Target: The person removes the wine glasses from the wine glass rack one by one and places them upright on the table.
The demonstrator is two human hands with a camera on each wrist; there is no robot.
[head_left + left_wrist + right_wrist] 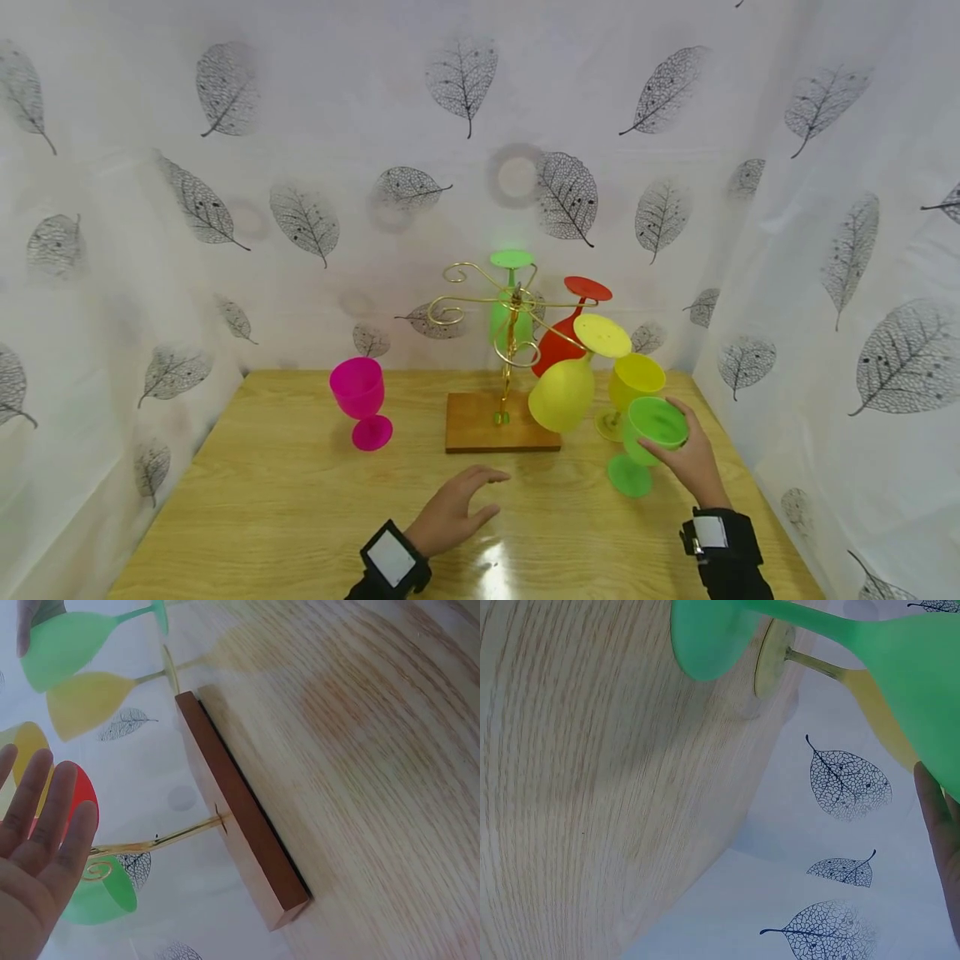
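My right hand [693, 458] grips a green wine glass [657, 422] round its bowl near the rim, thumb on the near side. The glass is upright, its foot low over the table, and the right wrist view shows its stem and foot [709, 637]. Just behind it stands a yellow wine glass [636, 382]. Over the table's front middle, my left hand [453, 508] holds nothing, fingers spread from the thumb. Beyond it is a gold wire glass rack [512, 333] on a wooden base [461, 425]. Upside down on the rack hang green [498, 317], red [555, 346] and yellow [562, 392] glasses.
A magenta wine glass [357, 387] stands upright on the left of the wooden table [262, 500]. White curtains [337, 125] printed with grey leaves hang behind the table and along both sides. The rack's curled arms reach out to the left and front.
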